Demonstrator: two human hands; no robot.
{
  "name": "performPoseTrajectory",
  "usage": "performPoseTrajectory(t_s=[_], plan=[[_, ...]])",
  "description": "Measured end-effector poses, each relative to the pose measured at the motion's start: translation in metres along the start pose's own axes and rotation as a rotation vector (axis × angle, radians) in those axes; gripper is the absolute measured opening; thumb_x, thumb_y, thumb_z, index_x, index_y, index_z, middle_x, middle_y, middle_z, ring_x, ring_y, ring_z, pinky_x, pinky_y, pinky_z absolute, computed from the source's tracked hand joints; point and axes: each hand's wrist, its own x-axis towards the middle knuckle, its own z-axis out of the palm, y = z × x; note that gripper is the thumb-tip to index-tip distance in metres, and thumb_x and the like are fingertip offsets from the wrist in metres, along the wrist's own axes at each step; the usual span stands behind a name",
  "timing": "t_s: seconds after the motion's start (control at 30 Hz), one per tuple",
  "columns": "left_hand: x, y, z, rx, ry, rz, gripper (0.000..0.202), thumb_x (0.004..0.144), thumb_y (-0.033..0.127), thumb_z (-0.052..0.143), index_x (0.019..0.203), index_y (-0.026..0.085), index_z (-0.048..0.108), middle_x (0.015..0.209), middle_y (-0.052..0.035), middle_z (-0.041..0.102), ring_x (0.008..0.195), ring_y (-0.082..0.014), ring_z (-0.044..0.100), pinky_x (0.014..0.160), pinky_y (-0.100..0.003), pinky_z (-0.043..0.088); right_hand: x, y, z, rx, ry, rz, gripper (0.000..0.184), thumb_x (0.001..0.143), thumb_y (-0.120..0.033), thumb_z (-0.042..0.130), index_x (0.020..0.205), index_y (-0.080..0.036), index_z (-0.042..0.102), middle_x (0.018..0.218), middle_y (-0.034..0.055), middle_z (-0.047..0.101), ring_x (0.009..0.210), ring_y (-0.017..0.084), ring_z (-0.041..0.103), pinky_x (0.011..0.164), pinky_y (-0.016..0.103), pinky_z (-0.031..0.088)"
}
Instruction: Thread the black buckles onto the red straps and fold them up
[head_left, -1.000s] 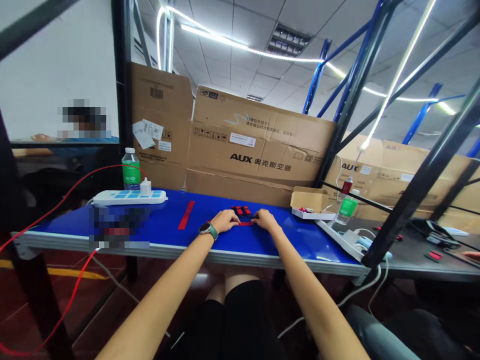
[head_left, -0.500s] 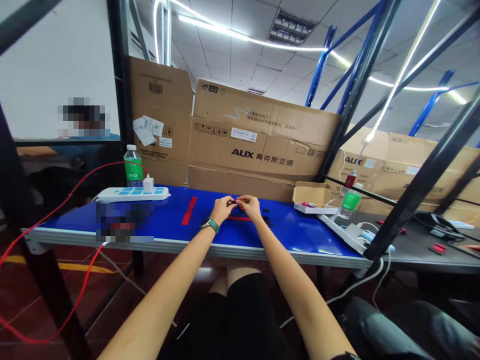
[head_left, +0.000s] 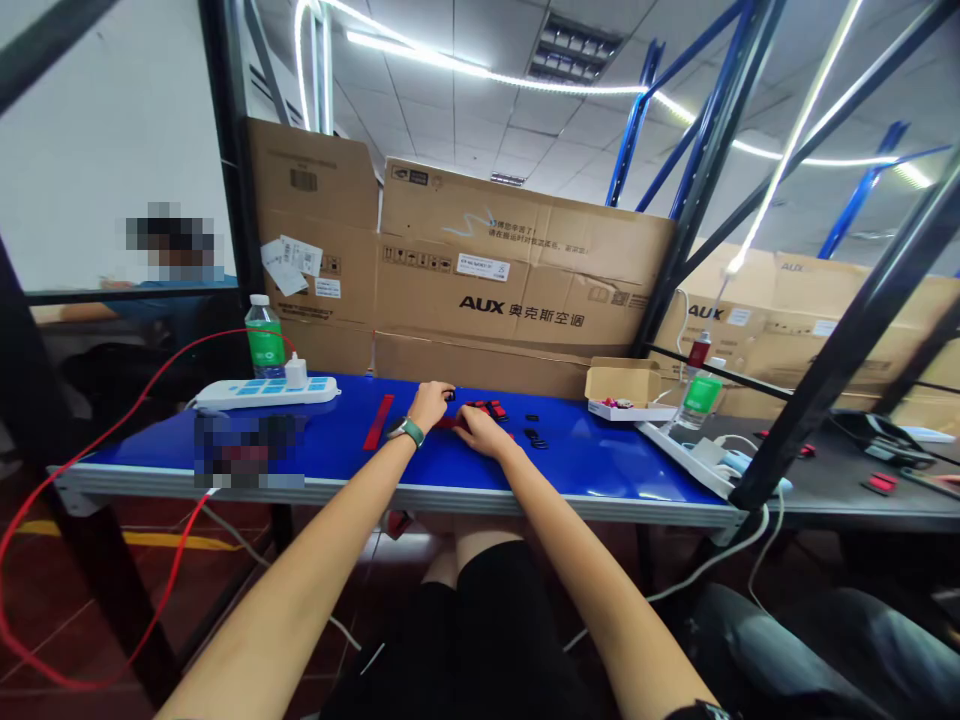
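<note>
My left hand (head_left: 431, 404), with a watch on its wrist, pinches a small black piece (head_left: 450, 396) above the blue table. Beside it my right hand (head_left: 481, 430) is lower, its fingers closed on the end of a red strip (head_left: 448, 422) lying between the hands. The fingertips partly hide the strip. Just beyond my right hand lie several red and black pieces (head_left: 495, 410) close together. Small black parts (head_left: 535, 438) rest to the right, with another black part (head_left: 532, 417) behind them. A second red strip (head_left: 379, 422) lies flat left of my left hand.
A power strip (head_left: 266, 392) and a bottle (head_left: 265, 338) stand at the back left. An open box (head_left: 626, 408) with small red items sits back right, near another bottle (head_left: 702, 395). Cardboard (head_left: 525, 270) walls the rear. A person (head_left: 169, 300) sits at left.
My hands have come apart. The right has moved down towards me onto the red strip; the left has shifted slightly left with the black piece. Red and black pieces now show beyond the right hand.
</note>
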Motion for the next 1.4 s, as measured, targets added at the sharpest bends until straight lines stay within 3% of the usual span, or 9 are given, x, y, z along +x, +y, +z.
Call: performPoseTrajectory(t_s=[0.1,0.23,0.33,0.43,0.53,0.83,1.0,1.27,1.4], plan=[[0.001,-0.012,-0.012,0.076,-0.06,0.108,0.029,0.087,0.009,0.057,0.101,0.018,0.081,0.103,-0.0112,0.078,0.1,-0.0251,0.073,0.097,-0.035,0.054,-0.001,0.0,0.003,0.015,0.088,0.105,0.031,0.099,-0.015,0.043,0.129,-0.011,0.051,0.121,0.0158,0.065,0.111,0.021,0.062,0.098,0.032,0.046],[-0.015,-0.022,-0.014,-0.008,-0.033,0.086,0.021,0.087,0.014,0.062,0.097,0.018,0.079,0.096,-0.0079,0.079,0.091,-0.0215,0.074,0.091,-0.032,0.057,0.0,-0.002,0.004,0.002,0.153,0.185,0.04,0.099,-0.025,0.051,0.136,-0.011,0.045,0.131,0.0184,0.061,0.121,0.023,0.059,0.101,0.031,0.044],[-0.023,-0.025,-0.011,-0.104,-0.007,0.017,0.014,0.085,0.017,0.067,0.095,0.017,0.077,0.088,-0.0068,0.079,0.082,-0.0198,0.075,0.082,-0.03,0.059,0.0,-0.006,0.0,-0.054,0.173,0.289,0.026,0.106,-0.033,0.042,0.119,-0.016,0.056,0.113,0.0129,0.07,0.107,0.021,0.065,0.092,0.027,0.045],[-0.024,-0.026,-0.008,-0.163,0.007,-0.036,0.011,0.083,0.02,0.07,0.092,0.018,0.076,0.083,-0.0057,0.078,0.078,-0.0191,0.075,0.077,-0.029,0.06,0.001,-0.012,-0.006,-0.119,0.188,0.379,0.034,0.109,-0.035,0.032,0.103,-0.019,0.062,0.1,0.0096,0.073,0.094,0.019,0.069,0.081,0.024,0.043],[-0.023,-0.027,-0.007,-0.237,0.012,-0.068,0.012,0.082,0.023,0.07,0.091,0.017,0.075,0.082,-0.0059,0.078,0.077,-0.0194,0.075,0.075,-0.03,0.061,0.0,-0.017,-0.01,-0.176,0.191,0.428,0.037,0.109,-0.036,0.033,0.096,-0.019,0.064,0.095,0.009,0.075,0.087,0.018,0.07,0.075,0.022,0.041],[-0.026,-0.022,-0.009,-0.3,0.023,-0.08,0.015,0.081,0.029,0.073,0.089,0.017,0.075,0.079,-0.0058,0.077,0.074,-0.0191,0.075,0.07,-0.028,0.06,0.001,-0.024,-0.009,-0.29,0.155,0.346,0.037,0.108,-0.036,0.036,0.094,-0.02,0.067,0.089,0.0091,0.076,0.08,0.018,0.07,0.068,0.023,0.036],[-0.026,-0.02,-0.011,-0.269,0.077,-0.1,0.012,0.081,0.026,0.072,0.088,0.017,0.075,0.08,-0.0056,0.077,0.075,-0.0189,0.075,0.071,-0.027,0.06,0.001,-0.028,-0.011,-0.299,0.198,0.342,0.04,0.109,-0.037,0.032,0.097,-0.019,0.066,0.088,0.0086,0.076,0.078,0.018,0.07,0.068,0.023,0.036],[-0.025,-0.019,-0.013,-0.244,0.037,-0.026,0.013,0.082,0.028,0.072,0.088,0.018,0.076,0.083,-0.0059,0.078,0.079,-0.0198,0.075,0.074,-0.029,0.06,0.001,-0.029,-0.008,-0.313,0.12,0.347,0.04,0.108,-0.039,0.036,0.096,-0.02,0.069,0.091,0.0096,0.076,0.081,0.018,0.071,0.069,0.023,0.04],[-0.025,-0.019,-0.013,-0.224,0.07,-0.018,0.011,0.082,0.027,0.071,0.088,0.019,0.076,0.085,-0.0052,0.078,0.079,-0.0198,0.074,0.075,-0.028,0.06,0.0,-0.03,-0.009,-0.332,0.167,0.364,0.04,0.108,-0.037,0.035,0.096,-0.02,0.069,0.091,0.0096,0.076,0.081,0.019,0.071,0.07,0.023,0.04]])
